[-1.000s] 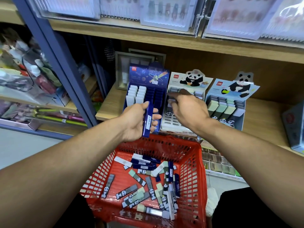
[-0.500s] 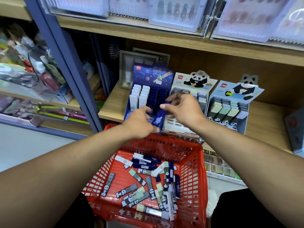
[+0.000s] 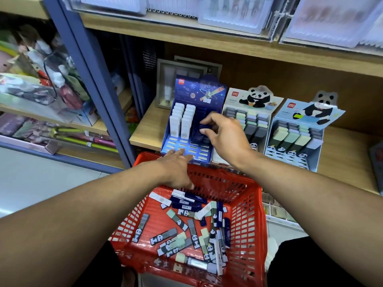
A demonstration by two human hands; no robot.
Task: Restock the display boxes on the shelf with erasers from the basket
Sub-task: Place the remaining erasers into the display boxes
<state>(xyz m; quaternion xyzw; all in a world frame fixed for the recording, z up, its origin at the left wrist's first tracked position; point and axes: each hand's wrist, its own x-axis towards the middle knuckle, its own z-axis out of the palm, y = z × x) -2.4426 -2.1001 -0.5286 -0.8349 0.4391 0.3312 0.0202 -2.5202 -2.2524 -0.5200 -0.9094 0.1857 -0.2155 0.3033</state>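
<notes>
A red basket [image 3: 255,214] in front of the shelf holds several loose erasers [image 3: 193,233], some dark blue, some white, some with panda sleeves. On the shelf stands a blue display box [image 3: 187,149] with two columns of white erasers [image 3: 182,121] on its left side. My right hand [image 3: 224,134] hovers over the box's right side and pinches a dark blue eraser [image 3: 202,126] between thumb and fingers. My left hand [image 3: 176,169] reaches down into the far end of the basket, fingers extended toward the blue and white erasers there. Two panda display boxes [image 3: 253,100] [image 3: 290,155] stand to the right.
A grey framed box [image 3: 165,79] stands behind the blue box. A blue shelf upright [image 3: 99,100] rises on the left, with assorted goods [image 3: 41,90] beyond it. Clear packs [image 3: 228,15] hang off the upper shelf. A dark box [image 3: 376,162] sits at the right edge.
My right hand took a dark blue eraser from my left hand and carried it up over the blue box. My left hand dropped into the basket.
</notes>
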